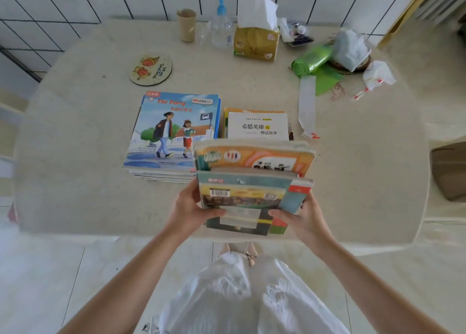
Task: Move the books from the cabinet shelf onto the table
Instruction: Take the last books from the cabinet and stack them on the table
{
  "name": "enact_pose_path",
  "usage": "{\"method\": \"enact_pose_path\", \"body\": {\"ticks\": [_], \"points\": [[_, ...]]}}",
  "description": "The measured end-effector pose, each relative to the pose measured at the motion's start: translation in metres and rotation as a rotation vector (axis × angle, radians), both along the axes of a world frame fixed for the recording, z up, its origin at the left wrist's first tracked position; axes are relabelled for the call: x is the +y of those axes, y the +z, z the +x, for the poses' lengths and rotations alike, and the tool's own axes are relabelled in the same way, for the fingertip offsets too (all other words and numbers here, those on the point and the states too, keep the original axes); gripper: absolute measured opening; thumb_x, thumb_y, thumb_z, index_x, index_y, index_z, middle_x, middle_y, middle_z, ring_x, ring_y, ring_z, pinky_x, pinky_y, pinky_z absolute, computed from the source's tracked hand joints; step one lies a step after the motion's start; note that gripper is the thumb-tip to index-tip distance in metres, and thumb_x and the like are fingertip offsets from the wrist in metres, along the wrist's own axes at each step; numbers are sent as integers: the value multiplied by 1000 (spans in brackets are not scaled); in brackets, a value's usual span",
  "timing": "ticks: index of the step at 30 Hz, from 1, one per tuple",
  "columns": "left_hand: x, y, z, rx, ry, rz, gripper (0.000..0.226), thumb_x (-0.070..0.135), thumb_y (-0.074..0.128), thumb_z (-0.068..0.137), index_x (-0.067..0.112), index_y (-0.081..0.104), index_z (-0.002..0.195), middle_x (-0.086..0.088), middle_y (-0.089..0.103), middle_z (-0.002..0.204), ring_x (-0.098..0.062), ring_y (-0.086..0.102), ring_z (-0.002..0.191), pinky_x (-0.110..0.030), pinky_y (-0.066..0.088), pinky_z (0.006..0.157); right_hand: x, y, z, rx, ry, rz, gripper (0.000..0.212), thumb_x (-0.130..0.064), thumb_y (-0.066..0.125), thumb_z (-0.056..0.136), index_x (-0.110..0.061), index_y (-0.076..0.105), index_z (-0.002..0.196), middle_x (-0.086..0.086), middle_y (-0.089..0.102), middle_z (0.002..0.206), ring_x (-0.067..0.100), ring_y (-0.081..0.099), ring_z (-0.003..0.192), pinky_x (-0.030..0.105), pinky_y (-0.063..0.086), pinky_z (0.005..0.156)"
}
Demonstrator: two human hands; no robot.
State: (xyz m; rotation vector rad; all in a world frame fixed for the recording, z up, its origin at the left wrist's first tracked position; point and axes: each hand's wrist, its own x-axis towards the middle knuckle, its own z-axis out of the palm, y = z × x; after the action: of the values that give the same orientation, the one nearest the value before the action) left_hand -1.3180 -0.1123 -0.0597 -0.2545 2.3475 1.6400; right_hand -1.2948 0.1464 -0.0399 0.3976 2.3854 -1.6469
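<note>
I hold a bundle of several books (252, 182) above the near part of the beige table (88, 157), in front of two stacks lying there. My left hand (187, 207) grips the bundle's left side and my right hand (301, 216) grips its right side, thumbs on top. On the table lies a stack topped by a blue picture book titled "The Party" (174, 129). To its right is a second stack with a white-covered book (257, 126) on top, partly hidden by the held bundle. The cabinet is not in view.
Along the table's far edge stand a cardboard tube (187, 25), a pump bottle (222, 23) and a tissue pack (257, 38). A round coaster (150, 69) lies at the left. A green bag roll (312, 59), wrappers and a paper strip (307, 104) clutter the right.
</note>
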Motion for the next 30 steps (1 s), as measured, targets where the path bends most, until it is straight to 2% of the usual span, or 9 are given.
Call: {"method": "enact_pose_path", "body": {"ticks": [3,6,8,11,14,17,21,27,30], "points": [[9,29,-12,-21,-25,64,68,1,91,55,33,55,103,9,74,90,-2,69,85,-19,57,69,12,20,-12,-45,-36,-96,63,-3,83,69,-20,51,121,-10,66,108,-4,62,95,13,50,76],[22,48,-26,-106,-13,166,67,5,86,63,23,49,115,3,76,96,-10,73,88,-30,61,74,25,41,-27,-106,-88,-281,60,-3,78,73,-19,53,125,0,69,116,17,70,99,34,57,80],[32,52,-39,-185,34,216,73,18,88,60,25,47,121,0,75,102,-13,73,91,-36,60,82,32,54,-42,-169,-124,-378,55,-3,74,76,-17,54,126,6,70,115,24,71,98,41,58,79],[49,55,-57,-309,98,278,81,38,93,47,35,50,116,-6,66,119,-19,73,95,-45,60,83,41,65,-71,-271,-178,-400,51,-1,73,78,-12,55,125,9,74,106,25,74,90,39,58,72],[64,53,-69,-357,134,301,62,21,85,68,28,50,119,-2,69,113,-19,72,93,-45,60,81,47,66,-99,-345,-193,-342,51,-6,76,76,-14,57,123,9,74,102,26,73,87,36,56,68],[72,50,-80,-385,177,275,64,21,83,72,23,50,127,0,70,111,-19,72,94,-44,60,83,47,60,-121,-410,-185,-310,50,-6,76,77,-13,58,123,12,73,103,27,72,88,36,55,66],[73,43,-95,-434,229,237,54,20,78,78,22,50,124,1,70,107,-16,71,89,-33,59,72,42,48,-143,-477,-162,-317,49,-2,76,76,-9,57,121,15,72,103,27,72,82,33,55,59],[85,36,-108,-532,303,190,42,16,70,84,23,45,117,-1,67,105,-18,66,95,-34,55,78,41,25,-160,-479,-86,-214,42,-10,78,76,-15,60,113,9,73,98,25,71,89,37,55,77],[91,33,-110,-494,303,131,37,14,68,86,17,50,118,-1,68,110,-19,65,100,-38,55,87,40,20,-160,-458,-51,-227,36,-15,76,79,-18,59,112,8,74,100,23,72,90,36,56,74]]}}
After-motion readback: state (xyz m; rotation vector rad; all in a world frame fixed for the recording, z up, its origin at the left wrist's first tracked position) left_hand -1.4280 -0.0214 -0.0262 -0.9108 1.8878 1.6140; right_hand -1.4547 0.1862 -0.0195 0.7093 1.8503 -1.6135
